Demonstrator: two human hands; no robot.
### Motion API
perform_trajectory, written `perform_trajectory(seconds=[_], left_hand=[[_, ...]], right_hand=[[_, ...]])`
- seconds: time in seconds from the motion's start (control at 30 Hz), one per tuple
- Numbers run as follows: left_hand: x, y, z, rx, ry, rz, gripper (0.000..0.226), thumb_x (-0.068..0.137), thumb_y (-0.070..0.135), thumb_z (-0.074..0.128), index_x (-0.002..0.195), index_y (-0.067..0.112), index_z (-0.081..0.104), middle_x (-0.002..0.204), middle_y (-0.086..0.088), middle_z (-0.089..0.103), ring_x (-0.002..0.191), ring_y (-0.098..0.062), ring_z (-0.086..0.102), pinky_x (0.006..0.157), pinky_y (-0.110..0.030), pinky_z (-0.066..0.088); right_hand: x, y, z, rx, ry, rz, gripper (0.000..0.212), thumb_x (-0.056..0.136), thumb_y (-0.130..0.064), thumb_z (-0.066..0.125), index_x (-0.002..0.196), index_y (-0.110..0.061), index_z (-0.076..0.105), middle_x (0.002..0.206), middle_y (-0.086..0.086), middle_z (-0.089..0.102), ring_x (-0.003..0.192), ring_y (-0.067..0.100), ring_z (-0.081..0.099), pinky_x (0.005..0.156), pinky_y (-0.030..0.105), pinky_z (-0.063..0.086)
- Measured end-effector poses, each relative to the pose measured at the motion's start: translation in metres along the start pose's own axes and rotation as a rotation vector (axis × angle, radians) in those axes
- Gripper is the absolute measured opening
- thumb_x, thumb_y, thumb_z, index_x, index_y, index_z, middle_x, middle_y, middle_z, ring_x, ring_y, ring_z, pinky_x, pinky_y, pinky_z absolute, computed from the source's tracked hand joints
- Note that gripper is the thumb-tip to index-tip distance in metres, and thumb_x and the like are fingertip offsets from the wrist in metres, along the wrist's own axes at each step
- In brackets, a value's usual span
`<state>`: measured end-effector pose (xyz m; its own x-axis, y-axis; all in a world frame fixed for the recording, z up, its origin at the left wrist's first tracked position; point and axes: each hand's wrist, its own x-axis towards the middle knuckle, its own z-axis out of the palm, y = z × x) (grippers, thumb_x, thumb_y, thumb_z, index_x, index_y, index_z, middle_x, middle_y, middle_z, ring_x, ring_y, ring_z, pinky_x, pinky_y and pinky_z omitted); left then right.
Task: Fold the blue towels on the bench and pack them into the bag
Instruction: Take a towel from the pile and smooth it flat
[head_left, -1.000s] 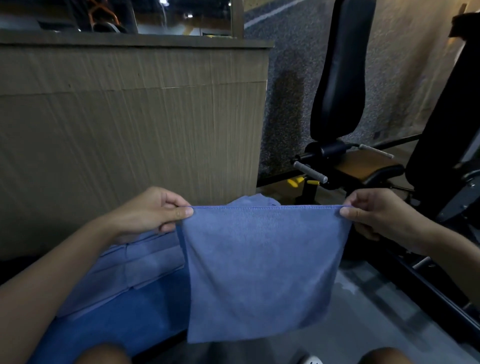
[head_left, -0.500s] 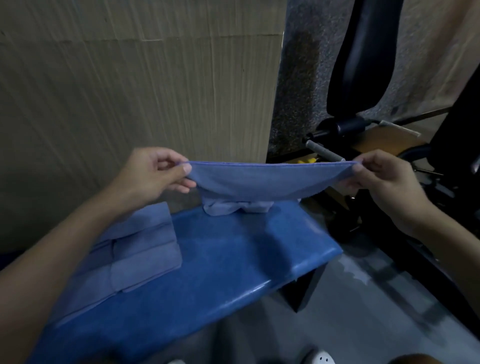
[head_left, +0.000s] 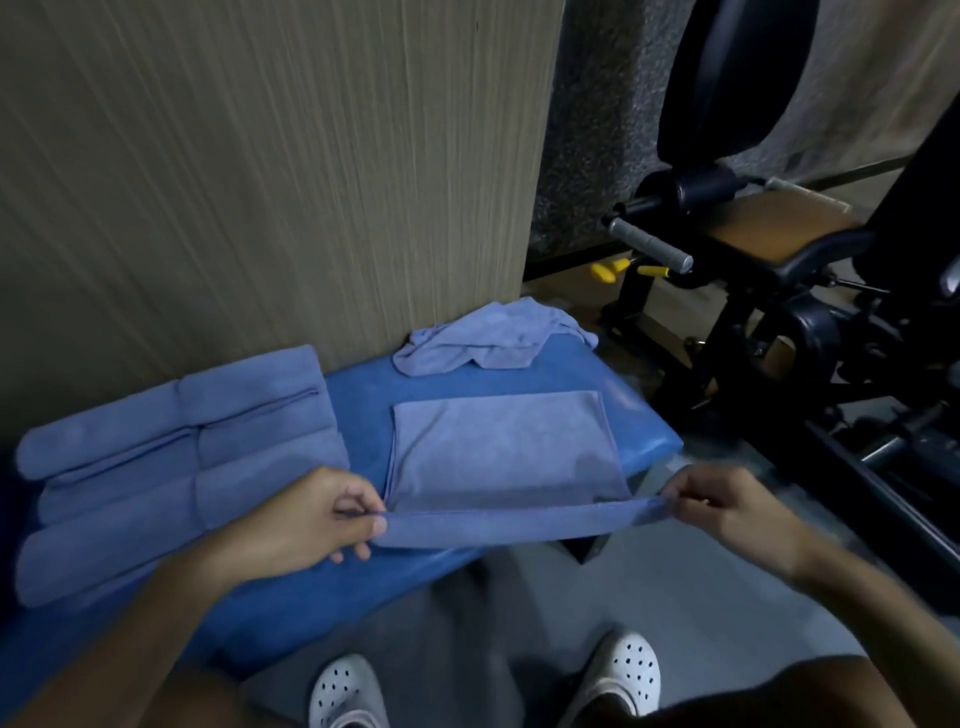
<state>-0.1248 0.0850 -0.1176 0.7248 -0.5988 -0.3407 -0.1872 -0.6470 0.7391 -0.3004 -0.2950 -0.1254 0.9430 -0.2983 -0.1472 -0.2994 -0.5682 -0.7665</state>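
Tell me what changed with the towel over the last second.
The towel, hanging upright between the left hand and right hand, was lowered and laid flat on the bench, near edge still lifted. Both hands kept pinching its corners. The folded stack and the crumpled towel stayed put.

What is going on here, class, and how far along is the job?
A person is folding a blue towel on the bench. The left hand and right hand each pinch a near corner, lifted, while the rest lies flat. Folded towels sit at the left, and one crumpled towel lies at the far end. No bag is in view.
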Motion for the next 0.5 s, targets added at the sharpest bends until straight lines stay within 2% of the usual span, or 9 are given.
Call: perform_trajectory(seconds=[0.17,0.23,0.3,0.4,0.5], left_hand=[[0.025,0.019,-0.004,-0.007,0.110,0.085,0.012,0.092,0.006,0.063,0.081,0.009,0.066,0.060,-0.003,0.067,0.056,-0.006,0.060,0.061,-0.027,0.044],[0.042,0.023,-0.004,-0.047,0.199,0.093,0.015,0.092,0.005,0.062,0.078,0.010,0.065,0.059,0.000,0.065,0.055,-0.005,0.057,0.061,-0.022,0.045],[0.065,0.023,-0.005,-0.042,0.303,0.083,0.015,0.092,0.011,0.063,0.078,0.014,0.067,0.065,-0.002,0.069,0.059,-0.007,0.059,0.065,-0.029,0.047],[0.088,0.021,-0.005,0.017,0.428,0.045,0.014,0.088,0.029,0.063,0.075,0.024,0.065,0.068,-0.005,0.070,0.065,-0.022,0.066,0.070,-0.044,0.053],[0.111,0.016,-0.005,0.050,0.472,0.023,0.011,0.077,0.038,0.054,0.071,0.031,0.060,0.059,0.005,0.066,0.062,-0.021,0.065,0.065,-0.047,0.055]], right_hand=[[0.017,-0.008,0.005,0.190,0.168,-0.015,0.016,0.090,0.003,0.059,0.077,-0.004,0.064,0.064,-0.004,0.061,0.056,0.000,0.049,0.055,0.013,0.038],[0.033,-0.012,0.009,0.253,0.268,-0.009,0.014,0.093,-0.001,0.057,0.081,-0.002,0.063,0.065,-0.002,0.060,0.055,-0.001,0.049,0.052,0.011,0.038],[0.053,-0.013,0.015,0.275,0.348,0.000,0.014,0.095,-0.004,0.055,0.083,-0.001,0.061,0.067,0.002,0.059,0.053,0.000,0.048,0.049,0.010,0.037],[0.077,-0.016,0.020,0.264,0.410,0.005,0.014,0.095,-0.009,0.055,0.084,-0.004,0.060,0.069,0.005,0.056,0.059,0.009,0.048,0.052,0.018,0.040],[0.106,-0.009,0.027,0.191,0.431,0.016,0.014,0.094,-0.017,0.057,0.084,-0.008,0.060,0.073,0.011,0.062,0.065,0.016,0.052,0.060,0.032,0.043]])
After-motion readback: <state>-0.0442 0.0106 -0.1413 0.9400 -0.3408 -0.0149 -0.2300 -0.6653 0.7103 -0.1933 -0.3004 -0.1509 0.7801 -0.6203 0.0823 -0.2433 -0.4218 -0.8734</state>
